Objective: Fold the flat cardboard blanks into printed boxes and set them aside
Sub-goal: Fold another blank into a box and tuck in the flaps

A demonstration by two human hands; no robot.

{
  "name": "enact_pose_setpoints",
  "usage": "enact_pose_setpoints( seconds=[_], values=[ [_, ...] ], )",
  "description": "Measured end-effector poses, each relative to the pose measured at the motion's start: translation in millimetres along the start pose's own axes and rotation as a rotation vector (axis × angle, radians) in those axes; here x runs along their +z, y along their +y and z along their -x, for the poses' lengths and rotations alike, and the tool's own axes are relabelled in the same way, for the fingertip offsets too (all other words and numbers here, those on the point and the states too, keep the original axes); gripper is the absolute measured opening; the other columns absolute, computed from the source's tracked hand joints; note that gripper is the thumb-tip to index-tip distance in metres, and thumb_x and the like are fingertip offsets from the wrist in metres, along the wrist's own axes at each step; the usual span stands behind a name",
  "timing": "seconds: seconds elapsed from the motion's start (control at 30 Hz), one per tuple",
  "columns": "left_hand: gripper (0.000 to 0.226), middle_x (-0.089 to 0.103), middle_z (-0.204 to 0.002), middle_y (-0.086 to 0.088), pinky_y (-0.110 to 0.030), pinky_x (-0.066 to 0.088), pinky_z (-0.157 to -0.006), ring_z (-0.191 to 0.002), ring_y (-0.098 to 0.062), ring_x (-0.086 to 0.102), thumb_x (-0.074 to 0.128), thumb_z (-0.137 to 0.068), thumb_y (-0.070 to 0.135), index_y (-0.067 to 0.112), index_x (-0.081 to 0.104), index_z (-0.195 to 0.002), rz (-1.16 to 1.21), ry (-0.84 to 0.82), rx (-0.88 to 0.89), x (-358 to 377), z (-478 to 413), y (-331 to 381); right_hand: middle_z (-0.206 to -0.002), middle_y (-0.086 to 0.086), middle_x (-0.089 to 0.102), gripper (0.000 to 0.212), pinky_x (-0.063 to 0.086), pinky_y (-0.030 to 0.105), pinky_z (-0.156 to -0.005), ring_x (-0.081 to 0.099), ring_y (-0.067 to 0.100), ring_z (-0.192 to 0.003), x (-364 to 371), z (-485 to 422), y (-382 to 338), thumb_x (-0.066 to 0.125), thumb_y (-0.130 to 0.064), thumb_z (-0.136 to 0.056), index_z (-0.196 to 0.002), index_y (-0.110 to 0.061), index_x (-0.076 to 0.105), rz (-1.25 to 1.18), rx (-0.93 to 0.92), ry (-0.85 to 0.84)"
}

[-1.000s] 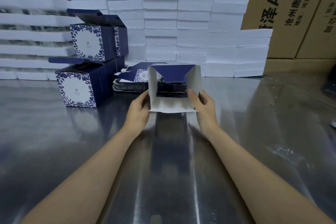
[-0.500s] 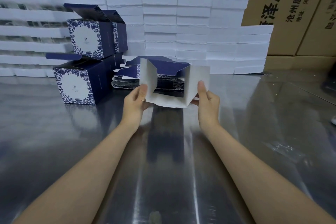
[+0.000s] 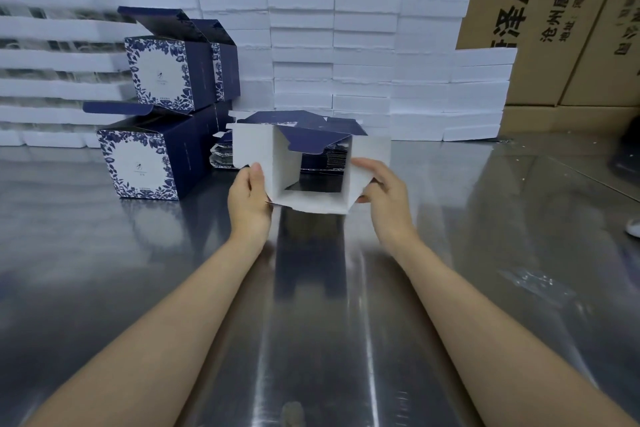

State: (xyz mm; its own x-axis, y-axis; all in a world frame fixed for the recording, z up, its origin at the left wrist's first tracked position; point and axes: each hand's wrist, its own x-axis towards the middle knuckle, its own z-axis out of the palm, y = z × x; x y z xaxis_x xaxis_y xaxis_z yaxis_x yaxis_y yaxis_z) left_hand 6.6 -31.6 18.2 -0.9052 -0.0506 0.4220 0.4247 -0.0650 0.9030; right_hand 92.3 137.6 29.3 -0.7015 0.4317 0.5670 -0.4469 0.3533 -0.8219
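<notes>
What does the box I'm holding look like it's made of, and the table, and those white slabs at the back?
Box: thin printed cardboard, matte white inside, navy outside, bent along creases. Table: probably polished steel, since it mirrors the boxes. White slabs: likely foam, judging by the rough, crumbly edges.

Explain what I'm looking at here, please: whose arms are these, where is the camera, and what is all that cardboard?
No machine here: a person wears a camera on the head, looking down at their own arms. The left hand and right hand grip a half-opened cardboard box, white inside and navy outside, above a shiny metal table. Behind it lies a pile of flat navy printed blanks. To the left stand finished navy floral boxes, stacked. White foam slabs and brown cartons line the back.
</notes>
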Motion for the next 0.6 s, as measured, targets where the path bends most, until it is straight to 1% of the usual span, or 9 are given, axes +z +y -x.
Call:
enact_pose_setpoints(
  seconds=[0.07,0.13,0.2,0.27,0.37,0.4,0.47,0.53,0.6],
  values=[
    [0.035,0.046,-0.073,-0.002,-0.034,0.033,-0.068,-0.074,-0.019,0.041,0.036,-0.105,0.032,0.007,0.045,-0.081,-0.012,0.054,-0.005,-1.8,-0.9,-1.4,-0.107,-0.022,0.054,0.072,0.050,0.039,-0.092,0.055,0.014,-0.098,3.0,3.6,3.8,0.036,0.016,-0.070,-0.119,-0.033,0.056,0.143,-0.040,-0.126],
    [0.034,0.049,-0.076,0.000,-0.038,0.038,-0.071,-0.077,-0.019,0.044,0.034,-0.105,0.032,0.008,0.046,-0.083,-0.023,0.097,-0.013,-2.8,-1.3,-1.5,-0.118,-0.024,0.049,0.086,0.047,0.032,-0.095,0.051,0.014,-0.109,3.3,5.1,8.1,0.037,0.014,-0.068,-0.133,-0.041,0.045,0.317,-0.076,-0.242],
    [0.034,0.053,-0.082,-0.005,-0.044,0.043,-0.076,-0.081,-0.021,0.048,0.032,-0.106,0.031,0.006,0.048,-0.088,-0.016,0.120,-0.026,-3.1,-1.6,-2.1,-0.137,-0.014,0.043,0.091,0.040,0.022,-0.097,0.043,0.011,-0.123,3.3,5.9,11.2,0.047,0.006,-0.069,-0.141,-0.048,0.032,0.385,-0.064,-0.355],
    [0.035,0.052,-0.081,-0.006,-0.044,0.044,-0.075,-0.079,-0.020,0.048,0.031,-0.106,0.030,0.007,0.048,-0.085,-0.025,0.130,-0.029,-2.8,-2.4,-2.6,-0.140,-0.013,0.041,0.086,0.036,0.020,-0.099,0.040,0.006,-0.127,5.6,7.2,12.0,0.063,-0.007,-0.073,-0.141,-0.050,0.030,0.363,-0.067,-0.366],
    [0.037,0.042,-0.070,0.001,-0.033,0.034,-0.067,-0.069,-0.016,0.039,0.033,-0.106,0.029,0.016,0.038,-0.072,-0.075,0.116,-0.001,-1.2,-0.5,0.3,-0.122,-0.023,0.050,0.060,0.043,0.020,-0.096,0.050,-0.001,-0.113,10.6,4.1,8.8,0.074,-0.021,-0.082,-0.135,-0.032,0.049,0.308,-0.150,-0.134],
    [0.037,0.042,-0.070,0.001,-0.032,0.034,-0.065,-0.069,-0.016,0.038,0.033,-0.105,0.029,0.015,0.038,-0.071,-0.079,0.097,0.021,-0.3,1.0,1.4,-0.115,-0.028,0.052,0.052,0.046,0.017,-0.090,0.053,-0.005,-0.103,10.7,2.9,7.0,0.074,-0.023,-0.083,-0.131,-0.029,0.054,0.298,-0.155,-0.050],
    [0.035,0.049,-0.077,-0.004,-0.023,0.035,-0.063,-0.073,-0.015,0.042,0.034,-0.105,0.030,0.010,0.046,-0.079,-0.111,0.056,0.078,1.7,4.2,3.8,-0.103,-0.033,0.052,0.047,0.045,0.008,-0.075,0.053,-0.008,-0.086,9.7,0.5,4.7,0.075,-0.023,-0.082,-0.126,-0.026,0.059,0.274,-0.127,0.077],
    [0.029,0.057,-0.093,-0.008,-0.014,0.037,-0.068,-0.082,-0.013,0.049,0.035,-0.105,0.031,0.011,0.051,-0.091,-0.129,-0.006,0.133,4.3,7.1,6.1,-0.092,-0.025,0.054,0.050,0.041,0.005,-0.068,0.050,-0.005,-0.073,7.8,-1.0,3.8,0.078,-0.021,-0.079,-0.126,-0.023,0.059,0.227,-0.083,0.168],
    [0.015,0.058,-0.104,-0.002,-0.010,0.039,-0.075,-0.091,-0.006,0.053,0.039,-0.103,0.034,0.022,0.047,-0.099,-0.103,-0.108,0.156,7.2,9.5,6.6,-0.078,-0.012,0.052,0.056,0.039,0.004,-0.065,0.048,-0.003,-0.064,6.8,-1.2,3.0,0.080,-0.018,-0.077,-0.128,-0.023,0.057,0.177,-0.046,0.217]
  ],
)
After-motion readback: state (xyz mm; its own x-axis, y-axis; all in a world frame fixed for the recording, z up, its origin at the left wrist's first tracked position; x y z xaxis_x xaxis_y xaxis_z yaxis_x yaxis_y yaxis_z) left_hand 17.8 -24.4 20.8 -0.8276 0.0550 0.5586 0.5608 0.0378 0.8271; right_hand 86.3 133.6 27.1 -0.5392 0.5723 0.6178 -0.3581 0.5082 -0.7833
